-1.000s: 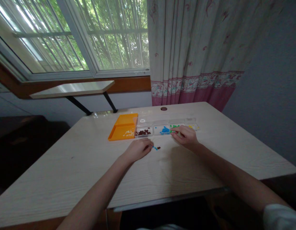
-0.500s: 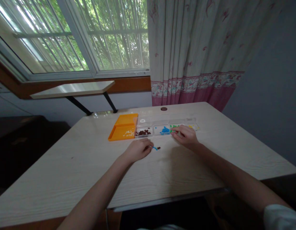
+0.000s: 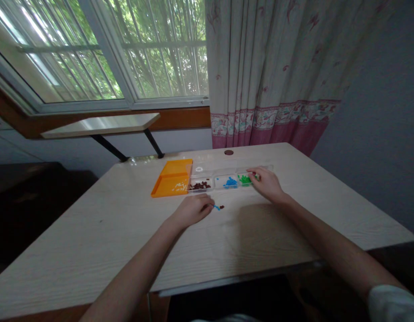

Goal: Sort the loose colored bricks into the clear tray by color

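My left hand rests on the table with its fingertips closed on one end of a short chain of small blue and brown pieces. The chain's free brown end points right. Over the right part of a clear divided tray is my right hand, its index finger stretched out and the thumb slightly apart. Beside its fingertips lie small green pieces. Left of these, other compartments hold blue pieces and dark brown pieces. The hand hides the tray's right end.
An orange open case with several small white pieces stands left of the tray. A raised shelf on black supports is at the table's back left. Behind are a barred window and a curtain.
My right hand has moved right and slightly back, from the edge between the blue and green pieces, uncovering more green ones. The green piece at its fingertips no longer shows. My left hand stays still.
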The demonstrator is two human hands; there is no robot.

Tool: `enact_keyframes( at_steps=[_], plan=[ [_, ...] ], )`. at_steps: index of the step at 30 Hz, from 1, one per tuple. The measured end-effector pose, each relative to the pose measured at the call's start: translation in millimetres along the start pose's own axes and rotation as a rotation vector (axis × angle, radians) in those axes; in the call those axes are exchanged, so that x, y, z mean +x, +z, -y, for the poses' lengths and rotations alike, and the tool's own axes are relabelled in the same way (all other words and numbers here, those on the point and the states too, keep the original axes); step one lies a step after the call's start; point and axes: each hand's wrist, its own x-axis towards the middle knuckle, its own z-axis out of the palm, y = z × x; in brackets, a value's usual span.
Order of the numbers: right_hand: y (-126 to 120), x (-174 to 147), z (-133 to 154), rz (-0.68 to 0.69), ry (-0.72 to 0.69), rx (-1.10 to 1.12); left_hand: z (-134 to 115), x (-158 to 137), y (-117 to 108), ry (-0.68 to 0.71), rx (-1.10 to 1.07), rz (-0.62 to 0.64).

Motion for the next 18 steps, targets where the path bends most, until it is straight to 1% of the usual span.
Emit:
enact_keyframes(
  at_steps=[5, 11, 14, 18],
  plan=[
    [2.1, -4.1, 15.3, 0.067, -0.055, 0.063, -2.0, 0.6, 2.7, -0.010, -0.015, -0.022],
    [14.2, -15.5, 43.0, 0.184, -0.242, 0.142, -1.5, 1.2, 5.9, -0.023, -0.024, -0.024],
    [17.0, -21.0, 55.7, 0.231, -0.281, 0.163, -2.7, 1.2, 5.0, -0.032, -0.016, -0.028],
    [17.2, -26.6, 66.7, 0.271, -0.316, 0.182, -8.6, 1.9, 2.5, -0.053, -0.049, -0.074]
  ],
)
